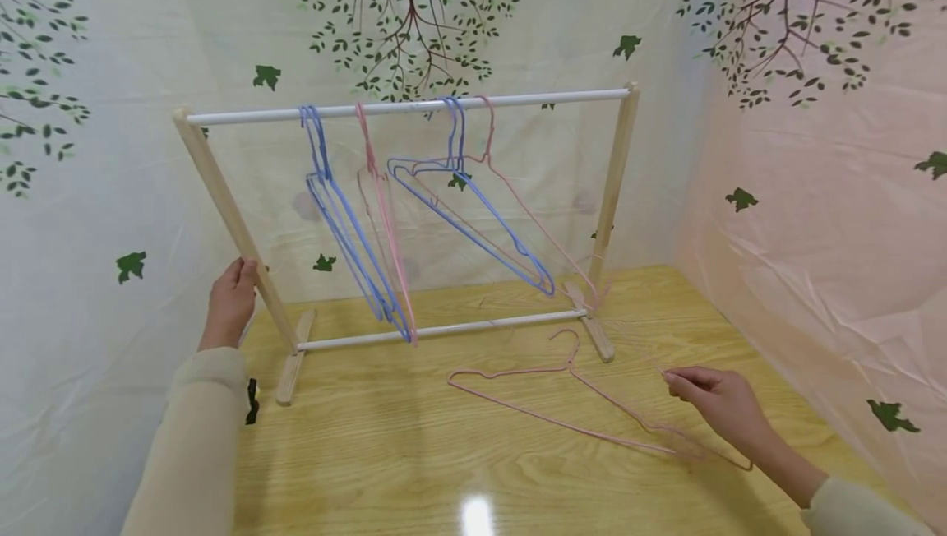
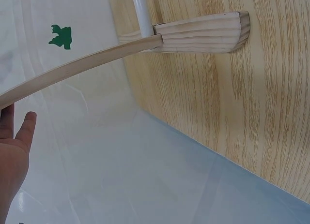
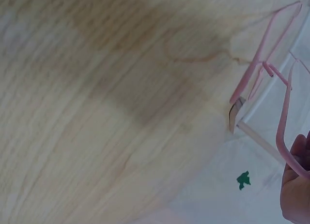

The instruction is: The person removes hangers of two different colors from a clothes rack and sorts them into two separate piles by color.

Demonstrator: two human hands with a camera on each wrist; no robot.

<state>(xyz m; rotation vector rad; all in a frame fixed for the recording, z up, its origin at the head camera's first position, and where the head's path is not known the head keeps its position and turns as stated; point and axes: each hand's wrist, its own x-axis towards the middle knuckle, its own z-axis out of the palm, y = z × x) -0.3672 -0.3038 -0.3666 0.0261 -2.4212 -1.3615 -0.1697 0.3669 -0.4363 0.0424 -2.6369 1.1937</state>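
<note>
Rack [image 1: 555,98] holds blue, pink hangers [image 1: 322,170] | left hand [image 1: 233,302] grips post [image 1: 219,191] | right hand [image 1: 723,406] pinches hanger [image 3: 280,132]

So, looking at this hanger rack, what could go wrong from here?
1. The hanger in the right hand could catch the pink hanger lying on the table and drag it.
2. The rack stands on narrow feet, so a knock might shift or tip it, especially if the left hand lets go of the post.
3. Right of centre, blue hangers overlap another pink hanger, so they could tangle when moved.
</note>
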